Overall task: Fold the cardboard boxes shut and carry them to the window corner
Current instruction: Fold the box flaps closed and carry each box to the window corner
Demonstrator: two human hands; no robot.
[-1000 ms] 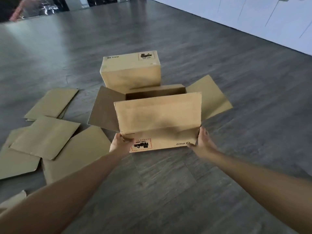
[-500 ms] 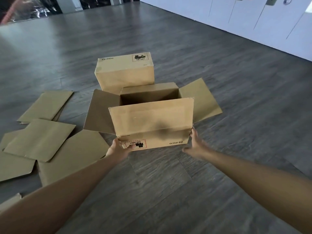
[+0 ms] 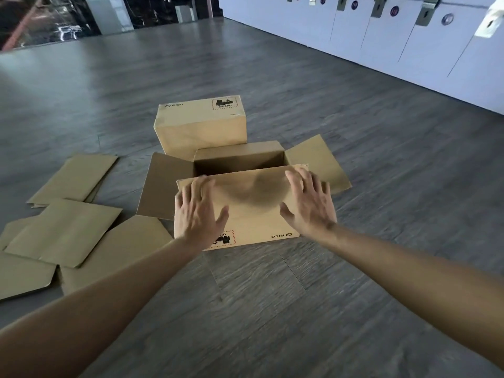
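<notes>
An open cardboard box (image 3: pixel 256 227) stands on the grey floor in front of me, its left and right flaps spread outward and its far flap upright. The near flap stands up toward me. My left hand (image 3: pixel 197 211) lies with spread fingers on the left part of that near flap. My right hand (image 3: pixel 308 204) lies flat with spread fingers on its right part. Directly behind it a second cardboard box (image 3: pixel 200 124) sits folded shut, with a printed label on top.
Several flat cardboard sheets (image 3: pixel 65 230) lie overlapped on the floor to the left. A white wall of cabinets (image 3: pixel 409 39) runs along the right. Dark glass panels (image 3: pixel 54 20) stand at the far end of the wooden floor.
Both hands have left the lower corners of the open box and risen onto its near flap. The camera has tilted up a little.
</notes>
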